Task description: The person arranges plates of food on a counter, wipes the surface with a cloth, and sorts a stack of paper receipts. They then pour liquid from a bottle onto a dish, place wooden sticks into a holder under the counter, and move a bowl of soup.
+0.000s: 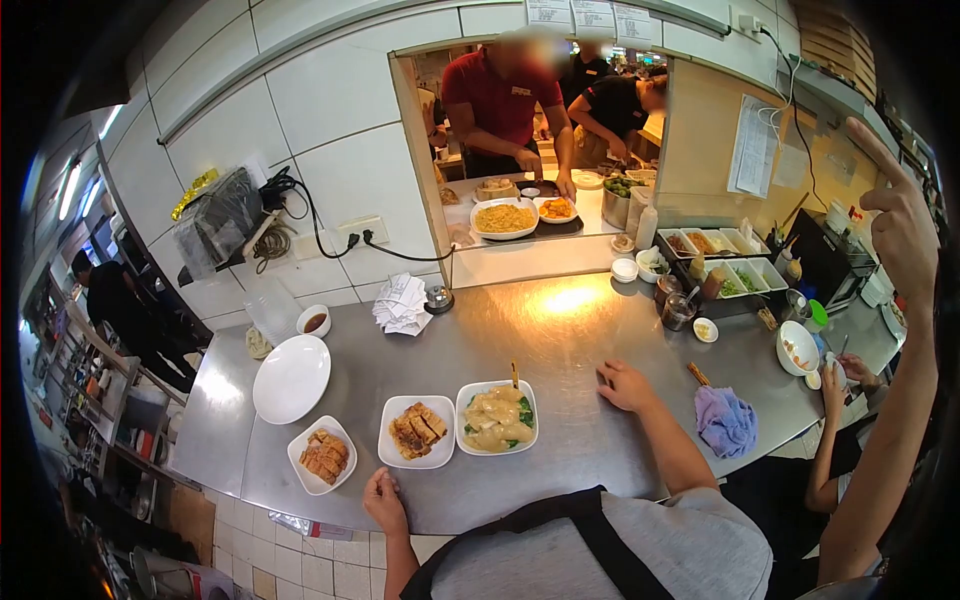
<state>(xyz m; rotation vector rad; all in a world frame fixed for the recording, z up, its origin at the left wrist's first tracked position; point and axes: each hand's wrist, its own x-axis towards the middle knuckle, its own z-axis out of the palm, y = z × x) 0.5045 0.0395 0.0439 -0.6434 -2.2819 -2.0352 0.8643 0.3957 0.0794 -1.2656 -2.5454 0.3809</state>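
My left hand (385,502) is at the front edge of the steel counter (560,340), fingers loosely curled together, with nothing visible in them. Just above it, a square white bowl (388,445) holds sliced fried meat (418,430). To the left is a smaller white dish with browned, sliced fried food (325,458). Right of the middle bowl, another white bowl holds leafy greens under pale sauce (498,418), with a small yellow stick standing at its rim. My right hand (628,386) lies on the counter right of that bowl, fingers outstretched, holding nothing.
A white plate (292,380), paper slips (403,305), and a call bell (438,298) lie behind. Purple cloth (725,420), sauce jars and topping trays (735,275) stand right. A co-worker's raised hand (900,225) is close by. Beyond the hatch, a red-shirted person handles food plates.
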